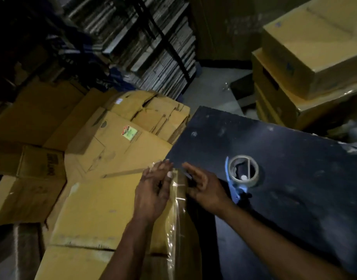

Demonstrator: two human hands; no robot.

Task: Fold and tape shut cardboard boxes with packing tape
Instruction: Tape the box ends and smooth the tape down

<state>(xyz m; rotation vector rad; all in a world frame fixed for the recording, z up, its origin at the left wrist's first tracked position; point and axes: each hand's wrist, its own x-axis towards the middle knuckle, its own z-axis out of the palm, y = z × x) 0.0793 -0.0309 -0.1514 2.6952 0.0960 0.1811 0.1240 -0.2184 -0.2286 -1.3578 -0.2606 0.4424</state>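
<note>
A brown cardboard box [105, 211] stands in front of me, a strip of clear packing tape [176, 201] running down its right edge. My left hand [153, 190] lies on the top end of that strip, fingers fairly straight, pressing it onto the box. My right hand [204, 188] is on the box's right side by the same corner, fingers extended; a thin dark object shows under them, too dim to identify. A tape dispenser [242, 174] with a blue handle and a nearly used roll lies on the dark table [284, 158], just right of my right hand.
Flattened and folded cardboard boxes [117, 130] are piled to the left and behind the box. Taped boxes [315, 63] are stacked at the upper right. Shelves of flat stock [145, 43] fill the back. A strip of grey floor [214, 87] shows between them.
</note>
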